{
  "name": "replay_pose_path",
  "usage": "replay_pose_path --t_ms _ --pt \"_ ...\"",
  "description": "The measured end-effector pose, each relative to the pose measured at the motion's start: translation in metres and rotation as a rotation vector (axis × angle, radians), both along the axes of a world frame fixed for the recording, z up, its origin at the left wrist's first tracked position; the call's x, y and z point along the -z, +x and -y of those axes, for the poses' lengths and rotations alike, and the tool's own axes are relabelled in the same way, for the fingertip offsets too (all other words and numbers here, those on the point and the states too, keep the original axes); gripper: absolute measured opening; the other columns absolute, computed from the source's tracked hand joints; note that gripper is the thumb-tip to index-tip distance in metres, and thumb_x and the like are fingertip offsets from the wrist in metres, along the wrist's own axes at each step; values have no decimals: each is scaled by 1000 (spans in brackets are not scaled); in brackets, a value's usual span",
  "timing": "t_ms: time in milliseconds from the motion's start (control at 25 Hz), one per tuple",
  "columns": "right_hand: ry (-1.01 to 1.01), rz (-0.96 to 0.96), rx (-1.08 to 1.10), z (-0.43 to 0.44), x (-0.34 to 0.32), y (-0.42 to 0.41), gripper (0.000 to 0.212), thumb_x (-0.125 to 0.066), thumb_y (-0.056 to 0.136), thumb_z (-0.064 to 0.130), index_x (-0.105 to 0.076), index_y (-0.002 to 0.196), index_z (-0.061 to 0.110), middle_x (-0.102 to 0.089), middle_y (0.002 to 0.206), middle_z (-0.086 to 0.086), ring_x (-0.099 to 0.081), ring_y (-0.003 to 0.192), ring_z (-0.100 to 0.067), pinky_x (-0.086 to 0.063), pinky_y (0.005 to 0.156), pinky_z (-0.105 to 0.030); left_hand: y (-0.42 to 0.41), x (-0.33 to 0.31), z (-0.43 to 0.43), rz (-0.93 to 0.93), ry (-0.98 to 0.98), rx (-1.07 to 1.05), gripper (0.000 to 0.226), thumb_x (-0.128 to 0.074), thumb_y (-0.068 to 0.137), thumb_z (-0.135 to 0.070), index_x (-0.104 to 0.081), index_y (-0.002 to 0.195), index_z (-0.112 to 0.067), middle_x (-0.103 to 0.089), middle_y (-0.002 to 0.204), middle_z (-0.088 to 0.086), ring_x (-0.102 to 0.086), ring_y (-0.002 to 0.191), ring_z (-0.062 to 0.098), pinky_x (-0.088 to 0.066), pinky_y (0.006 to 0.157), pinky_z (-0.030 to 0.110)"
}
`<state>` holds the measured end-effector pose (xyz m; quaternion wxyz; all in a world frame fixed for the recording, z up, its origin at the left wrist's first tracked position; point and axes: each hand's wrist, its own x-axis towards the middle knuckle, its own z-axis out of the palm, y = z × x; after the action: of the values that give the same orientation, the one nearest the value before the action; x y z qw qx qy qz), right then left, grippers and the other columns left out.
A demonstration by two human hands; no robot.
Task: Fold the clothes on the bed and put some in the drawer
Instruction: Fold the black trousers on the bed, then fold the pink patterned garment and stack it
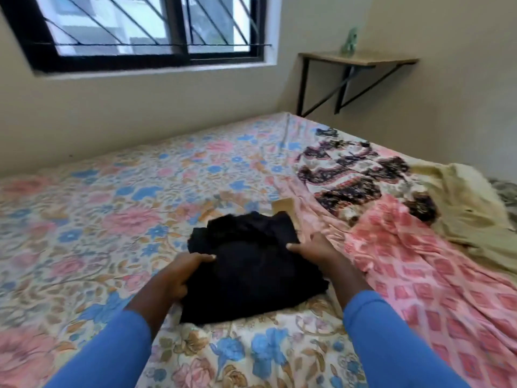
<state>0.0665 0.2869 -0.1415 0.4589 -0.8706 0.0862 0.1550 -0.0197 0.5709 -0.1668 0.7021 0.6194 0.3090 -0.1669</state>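
Bed with floral cotton sheet (112, 191) fills the frame. Pink checked fabric (419, 275) lies lower right, with a khaki garment (470, 208) at the right edge. Folded black garment (251, 264) sits centre, on the sheet. Left hand (179, 273) and right hand (316, 250), apart, each grip an opposite edge of it.

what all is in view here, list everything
floral bedsheet: 1, pink-blue-cream, fills foreground
black garment: 1, black, mid-sheet, bunched
pink checked cloth: 1, pink, sheet's right side
patterned cloth: 1, white, dark print, beyond pink cloth
beige garment: 1, beige, far right
tan object: 1, tan, behind black garment
wall shelf: 1, wood, corner
green ornament: 1, green, on shelf
barred window: 1, black frame, far wall
left hand: 1, grips garment's left edge
right hand: 1, grips its right edge
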Motion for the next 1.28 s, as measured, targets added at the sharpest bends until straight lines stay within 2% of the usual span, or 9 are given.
replay_pose_path --t_ms 160,360,520,680,760,960,1040,1160,1280 --pt "-278 101 -54 -5 30 7 66 -73 89 45 -51 141 11 -58 142 -13 -56 129 -32 -45 97 -36 -3 25 -4 189 279 -65 77 -91 70 -43 -58 136 -20 -73 124 6 -72 109 30 -57 99 50" --pt "-379 269 91 -2 30 -7 22 -65 94 36 -72 109 21 -73 114 -11 -67 109 -34 -50 87 -36 10 10 11 172 860 -127 83 -66 87 -68 -34 147 -20 -61 137 9 -60 124 36 -49 99 46" --pt "-398 124 87 -29 23 2 61 -56 88 68 -67 117 16 -69 117 -10 -65 111 -34 -51 89 -39 43 3 -3 114 703 -109 80 -72 81 -68 -52 139 -17 -66 129 5 -64 118 34 -51 99 42" --pt "-177 193 -19 -60 6 20 33 -73 86 17 -73 120 15 -74 116 -11 -67 111 -30 -50 87 -30 43 5 -20 320 632 -160 40 -81 83 -37 -70 118 -21 -75 110 1 -70 103 24 -57 98 46" --pt "-90 307 -31 -80 -5 28 30 -73 88 14 -76 117 19 -76 111 -6 -69 108 -24 -49 83 -25 27 7 -29 424 716 -340 31 -76 94 -27 -67 122 -19 -72 112 2 -67 104 24 -54 97 40" --pt "-156 271 -161 -87 18 23 40 -71 93 33 -68 130 18 -68 127 -7 -64 117 -25 -51 100 -35 2 16 -54 187 825 -232 62 -76 93 -36 -48 143 -12 -60 137 18 -57 126 40 -47 100 47" --pt "-184 391 -112 -62 24 3 39 -67 95 39 -66 130 23 -61 126 -4 -63 114 -23 -52 99 -39 -2 -1 -42 163 1080 -165 78 -77 90 -39 -35 151 -15 -42 153 23 -45 137 45 -41 105 59" --pt "-456 686 122 13 30 -31 35 -71 90 38 -67 122 25 -57 119 -3 -58 112 -27 -50 93 -45 -9 -16 18 573 1357 -43 66 -77 86 -34 -49 144 -18 -35 159 17 -38 144 40 -36 109 60" --pt "-700 518 233 91 36 -54 59 -71 85 50 -57 136 25 -52 131 -10 -51 122 -33 -46 96 -47 3 -7 100 843 1110 281 48 -80 86 -32 -65 129 -19 -48 150 10 -46 139 31 -42 111 45"
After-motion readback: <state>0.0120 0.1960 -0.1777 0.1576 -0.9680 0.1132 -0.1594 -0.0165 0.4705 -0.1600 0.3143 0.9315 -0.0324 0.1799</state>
